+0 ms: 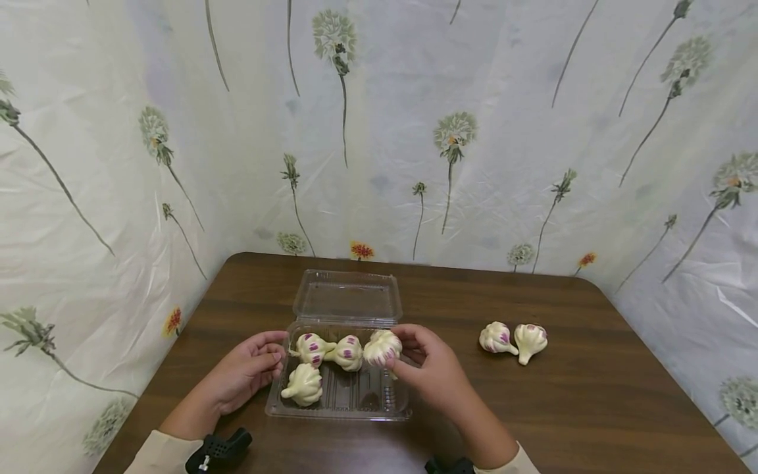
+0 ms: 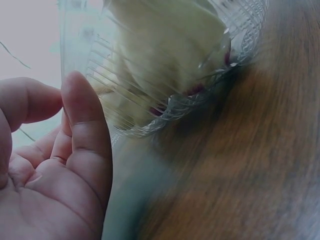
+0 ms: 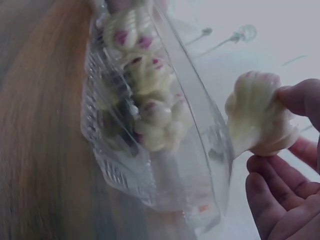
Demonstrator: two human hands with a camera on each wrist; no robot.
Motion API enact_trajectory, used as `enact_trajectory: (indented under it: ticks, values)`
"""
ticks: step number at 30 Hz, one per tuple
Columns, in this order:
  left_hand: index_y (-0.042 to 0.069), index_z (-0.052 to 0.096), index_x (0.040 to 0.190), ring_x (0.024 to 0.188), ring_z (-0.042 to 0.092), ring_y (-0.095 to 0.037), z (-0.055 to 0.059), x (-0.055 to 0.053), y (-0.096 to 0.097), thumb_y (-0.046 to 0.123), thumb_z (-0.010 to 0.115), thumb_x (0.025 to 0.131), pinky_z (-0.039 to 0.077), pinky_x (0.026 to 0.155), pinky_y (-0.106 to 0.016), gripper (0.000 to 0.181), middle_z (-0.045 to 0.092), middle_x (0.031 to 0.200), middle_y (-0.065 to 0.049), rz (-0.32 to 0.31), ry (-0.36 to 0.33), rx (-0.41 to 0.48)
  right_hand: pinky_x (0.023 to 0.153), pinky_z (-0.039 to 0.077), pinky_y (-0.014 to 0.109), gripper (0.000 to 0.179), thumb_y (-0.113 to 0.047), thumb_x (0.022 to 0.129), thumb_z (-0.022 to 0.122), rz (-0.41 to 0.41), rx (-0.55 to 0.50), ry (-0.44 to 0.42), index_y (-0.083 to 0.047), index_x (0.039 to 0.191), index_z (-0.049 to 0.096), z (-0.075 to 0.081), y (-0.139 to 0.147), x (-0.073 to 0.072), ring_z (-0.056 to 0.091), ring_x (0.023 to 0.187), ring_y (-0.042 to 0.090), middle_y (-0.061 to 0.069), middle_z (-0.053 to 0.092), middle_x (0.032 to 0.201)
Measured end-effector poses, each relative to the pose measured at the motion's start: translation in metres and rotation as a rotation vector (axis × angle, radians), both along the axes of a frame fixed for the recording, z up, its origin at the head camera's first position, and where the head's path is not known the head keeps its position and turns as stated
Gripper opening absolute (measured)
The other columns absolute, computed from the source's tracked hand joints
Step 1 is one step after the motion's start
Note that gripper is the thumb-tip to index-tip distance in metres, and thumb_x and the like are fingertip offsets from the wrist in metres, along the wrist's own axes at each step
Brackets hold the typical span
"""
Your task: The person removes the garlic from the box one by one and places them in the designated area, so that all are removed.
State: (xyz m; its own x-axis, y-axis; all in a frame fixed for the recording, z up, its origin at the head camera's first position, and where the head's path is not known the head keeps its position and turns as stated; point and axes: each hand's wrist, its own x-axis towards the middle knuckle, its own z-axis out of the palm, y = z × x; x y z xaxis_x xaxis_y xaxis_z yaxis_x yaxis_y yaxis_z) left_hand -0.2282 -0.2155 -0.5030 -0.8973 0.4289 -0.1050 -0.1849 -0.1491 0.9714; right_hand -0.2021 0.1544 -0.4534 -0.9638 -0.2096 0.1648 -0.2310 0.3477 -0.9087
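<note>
A clear plastic clamshell box (image 1: 343,413) lies with its lid (image 1: 348,296) folded back. Three garlic bulbs with purple marks sit inside: one at the back left (image 1: 312,349), one beside it (image 1: 347,353) and one at the front left (image 1: 304,386). Between thumb and fingers, my right hand (image 1: 435,368) holds another garlic bulb (image 3: 260,110) over the box's right side. My left hand (image 1: 249,368) pinches the box's left rim, with thumb and forefinger (image 2: 82,100) meeting at the clear plastic edge.
Two more garlic bulbs lie side by side on the dark wooden table (image 1: 580,395), a left one (image 1: 496,338) and a right one (image 1: 530,341). A flower-printed sheet (image 1: 379,131) hangs behind the table and along its sides.
</note>
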Motion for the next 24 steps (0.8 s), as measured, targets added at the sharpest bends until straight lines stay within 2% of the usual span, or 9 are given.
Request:
enact_trajectory:
  ticks: [11, 17, 24]
  values:
    - [-0.007, 0.027, 0.156, 0.089, 0.063, -0.007, -0.001, 0.000, 0.000, 0.008, 0.057, 0.108, 0.058, 0.080, -0.019, 0.059, 0.061, 0.108, 0.000, 0.001, 0.003, 0.001, 0.107, 0.054, 0.033, 0.047, -0.019, 0.090, 0.084, -0.028, -0.025, 0.004, -0.014, 0.133, 0.064, 0.002, 0.018, -0.003, 0.065, 0.121, 0.022, 0.007, 0.069, 0.127]
    - [-0.007, 0.026, 0.156, 0.088, 0.063, -0.006, -0.002, -0.001, -0.001, 0.007, 0.057, 0.108, 0.058, 0.079, -0.019, 0.059, 0.061, 0.107, 0.001, -0.005, 0.011, 0.008, 0.106, 0.055, 0.035, 0.047, -0.014, 0.092, 0.082, -0.028, -0.067, 0.010, -0.007, 0.134, 0.062, 0.004, 0.027, -0.005, 0.065, 0.121, 0.025, 0.014, 0.067, 0.129]
    - [-0.006, 0.028, 0.155, 0.089, 0.063, -0.006, -0.004, -0.002, -0.001, 0.009, 0.058, 0.107, 0.058, 0.080, -0.019, 0.058, 0.062, 0.108, 0.001, -0.007, 0.007, 0.016, 0.106, 0.054, 0.033, 0.048, -0.014, 0.092, 0.082, -0.063, -0.045, 0.022, -0.006, 0.135, 0.062, 0.000, 0.038, -0.006, 0.064, 0.122, 0.025, 0.014, 0.067, 0.128]
